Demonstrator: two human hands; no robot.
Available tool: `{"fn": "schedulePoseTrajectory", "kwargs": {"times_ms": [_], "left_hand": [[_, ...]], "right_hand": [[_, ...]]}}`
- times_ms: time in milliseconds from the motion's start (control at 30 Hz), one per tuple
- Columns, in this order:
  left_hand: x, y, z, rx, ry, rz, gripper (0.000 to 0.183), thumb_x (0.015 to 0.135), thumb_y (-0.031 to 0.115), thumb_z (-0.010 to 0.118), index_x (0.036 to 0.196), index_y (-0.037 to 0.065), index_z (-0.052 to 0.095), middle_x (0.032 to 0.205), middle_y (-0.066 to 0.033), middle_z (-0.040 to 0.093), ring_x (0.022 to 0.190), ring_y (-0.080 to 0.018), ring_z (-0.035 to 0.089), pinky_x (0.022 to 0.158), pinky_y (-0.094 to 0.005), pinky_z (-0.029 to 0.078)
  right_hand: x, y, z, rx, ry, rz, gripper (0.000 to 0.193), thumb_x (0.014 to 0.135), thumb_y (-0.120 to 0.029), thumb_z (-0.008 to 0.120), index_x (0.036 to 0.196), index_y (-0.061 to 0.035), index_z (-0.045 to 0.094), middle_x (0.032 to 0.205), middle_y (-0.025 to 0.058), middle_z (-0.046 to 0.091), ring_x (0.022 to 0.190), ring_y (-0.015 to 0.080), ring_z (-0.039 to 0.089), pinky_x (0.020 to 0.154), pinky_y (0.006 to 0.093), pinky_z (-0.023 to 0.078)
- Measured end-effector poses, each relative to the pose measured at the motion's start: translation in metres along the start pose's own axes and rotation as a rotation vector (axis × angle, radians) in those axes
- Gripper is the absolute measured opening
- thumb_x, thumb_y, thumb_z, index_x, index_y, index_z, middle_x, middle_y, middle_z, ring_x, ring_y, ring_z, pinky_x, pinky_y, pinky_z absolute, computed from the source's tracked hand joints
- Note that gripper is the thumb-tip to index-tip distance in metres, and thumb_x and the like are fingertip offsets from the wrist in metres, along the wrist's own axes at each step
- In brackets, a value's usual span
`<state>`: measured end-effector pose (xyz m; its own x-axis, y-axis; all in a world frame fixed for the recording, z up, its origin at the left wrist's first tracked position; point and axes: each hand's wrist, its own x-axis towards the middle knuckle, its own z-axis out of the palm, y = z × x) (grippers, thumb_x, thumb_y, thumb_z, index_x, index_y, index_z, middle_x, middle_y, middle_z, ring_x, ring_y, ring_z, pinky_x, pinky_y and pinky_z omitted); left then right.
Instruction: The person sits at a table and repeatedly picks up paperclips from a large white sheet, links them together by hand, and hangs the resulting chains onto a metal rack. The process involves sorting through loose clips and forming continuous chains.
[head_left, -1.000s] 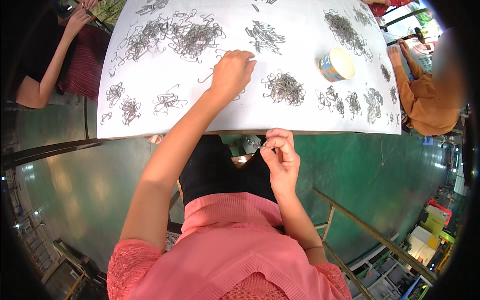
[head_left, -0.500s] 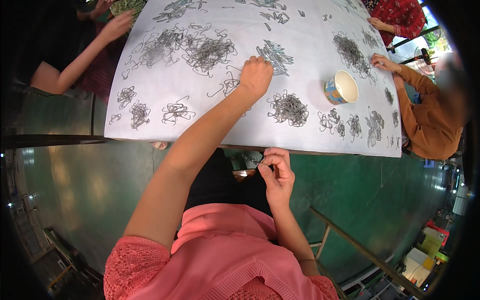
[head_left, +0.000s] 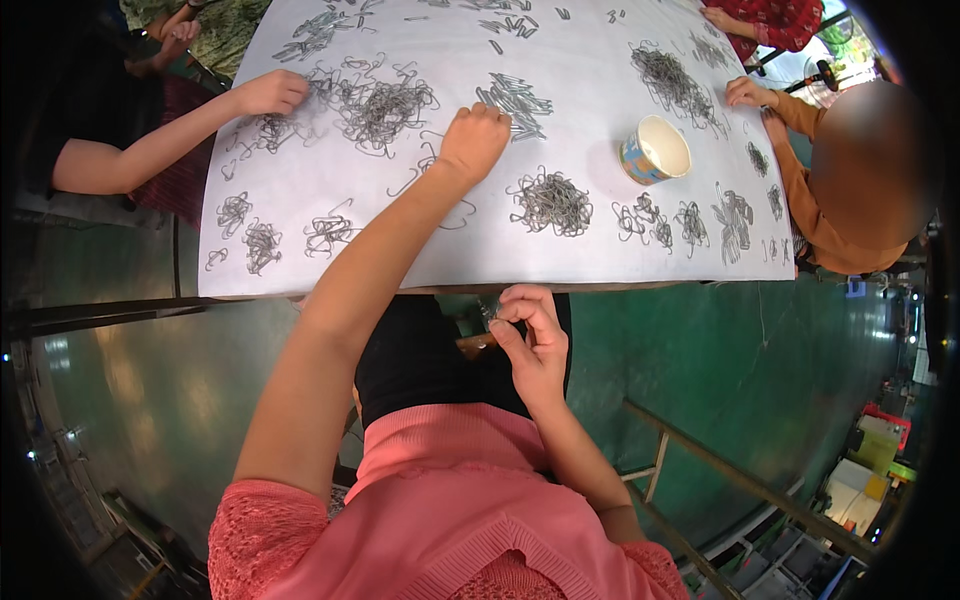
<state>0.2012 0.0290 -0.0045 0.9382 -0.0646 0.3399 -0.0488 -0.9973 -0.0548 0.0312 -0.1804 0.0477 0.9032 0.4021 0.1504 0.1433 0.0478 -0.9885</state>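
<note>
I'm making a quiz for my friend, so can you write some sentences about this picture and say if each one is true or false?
1. The left hand is by a pile of straight metal pieces. True.
2. The right hand lies in the middle of the table. False: it is in front of the table's near edge.
3. The paper cup is to the right of the left hand. True.
4. All the bent metal pieces are in one pile. False: they lie in several piles.
5. The person's top is green. False: it is pink.
</note>
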Motion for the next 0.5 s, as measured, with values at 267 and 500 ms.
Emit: {"fn": "schedulePoseTrajectory", "kwargs": {"times_ms": [267, 500], "left_hand": [[-0.066, 0.002, -0.058, -1.328, -0.117, -0.560, 0.019, 0.084, 0.009, 0.062, 0.101, 0.000, 0.063, 0.090, -0.0071, 0.067, 0.079, -0.0156, 0.064, 0.070, -0.0270, 0.047], [-0.141, 0.041, -0.139, -1.825, -0.247, -0.739, 0.012, 0.087, 0.006, 0.063, 0.096, -0.001, 0.063, 0.089, -0.0051, 0.066, 0.078, -0.0081, 0.060, 0.073, -0.0219, 0.047]], "right_hand": [[-0.001, 0.009, 0.002, -0.046, -0.012, -0.064, 0.009, 0.080, -0.005, 0.068, 0.083, -0.0019, 0.060, 0.099, 0.0050, 0.053, 0.077, 0.0096, 0.051, 0.058, 0.0196, 0.042], [0.000, -0.002, 0.009, 0.035, -0.022, 0.042, 0.009, 0.080, -0.007, 0.069, 0.084, -0.0024, 0.062, 0.100, 0.0044, 0.053, 0.077, 0.0104, 0.050, 0.065, 0.0219, 0.043]]}}
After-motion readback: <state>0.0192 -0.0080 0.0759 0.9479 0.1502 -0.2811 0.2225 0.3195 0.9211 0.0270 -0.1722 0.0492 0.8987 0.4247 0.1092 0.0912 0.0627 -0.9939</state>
